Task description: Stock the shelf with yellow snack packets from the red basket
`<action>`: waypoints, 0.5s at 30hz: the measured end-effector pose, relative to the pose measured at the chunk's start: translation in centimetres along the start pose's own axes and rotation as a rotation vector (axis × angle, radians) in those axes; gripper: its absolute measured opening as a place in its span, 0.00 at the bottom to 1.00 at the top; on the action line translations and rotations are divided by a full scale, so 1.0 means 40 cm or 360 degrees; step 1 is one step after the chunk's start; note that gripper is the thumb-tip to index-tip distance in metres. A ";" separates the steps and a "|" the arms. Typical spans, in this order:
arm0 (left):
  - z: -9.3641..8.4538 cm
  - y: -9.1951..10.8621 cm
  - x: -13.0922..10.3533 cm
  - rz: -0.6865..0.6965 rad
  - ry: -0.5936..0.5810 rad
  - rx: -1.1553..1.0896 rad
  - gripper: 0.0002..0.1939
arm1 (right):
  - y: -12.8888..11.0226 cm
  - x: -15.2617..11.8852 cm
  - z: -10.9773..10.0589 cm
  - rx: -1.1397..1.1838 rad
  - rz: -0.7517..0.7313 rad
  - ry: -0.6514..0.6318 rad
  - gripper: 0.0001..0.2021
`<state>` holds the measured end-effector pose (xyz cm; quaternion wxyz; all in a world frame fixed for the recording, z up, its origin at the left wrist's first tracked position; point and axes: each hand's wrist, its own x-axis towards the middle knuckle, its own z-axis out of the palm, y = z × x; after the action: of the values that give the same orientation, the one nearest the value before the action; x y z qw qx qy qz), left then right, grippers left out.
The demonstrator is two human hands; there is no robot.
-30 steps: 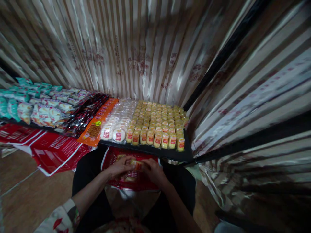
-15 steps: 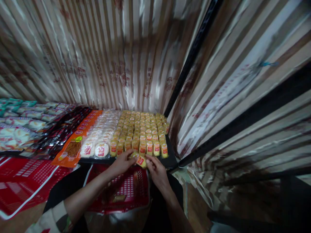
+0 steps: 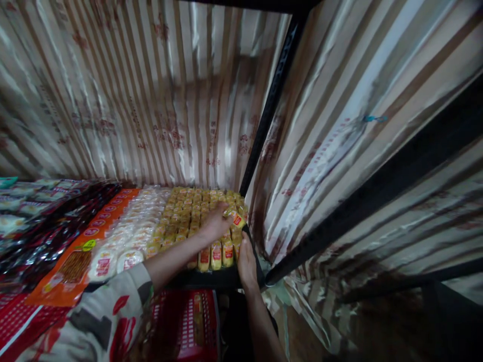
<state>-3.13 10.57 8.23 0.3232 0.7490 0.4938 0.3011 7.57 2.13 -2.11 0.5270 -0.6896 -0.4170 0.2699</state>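
Observation:
My left hand [image 3: 218, 221] reaches over the rows of small yellow wrapped snack cakes [image 3: 204, 257]. Its fingers are closed on one wrapped snack cake [image 3: 237, 219] with a red label, held above the right end of the rows. At the right side of the rows, my right hand [image 3: 247, 261] stands on edge with its fingers stretched out, beside the end cakes. Nothing shows in it; whether it touches the cakes I cannot tell.
White round wrapped cakes [image 3: 130, 259], an orange snack packet [image 3: 77, 266] and dark shiny packets [image 3: 56, 226] lie to the left on the black shelf [image 3: 204, 279]. A red basket [image 3: 199, 322] stands below. A black shelf post [image 3: 269, 100] rises at the back right before striped sheeting.
Both hands have moved forward from the shelf's front edge. The cake, held by both hands before, is now in my left hand alone over the rows. The view has shifted.

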 end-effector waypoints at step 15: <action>0.191 0.033 0.180 0.0274 -0.0309 0.0605 0.14 | 0.006 0.039 -0.018 0.0126 -0.0028 0.0153 0.37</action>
<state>5.86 15.46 5.53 0.1953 0.8613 0.4424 0.1556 9.02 3.08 -2.01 0.5756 -0.6767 -0.3863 0.2482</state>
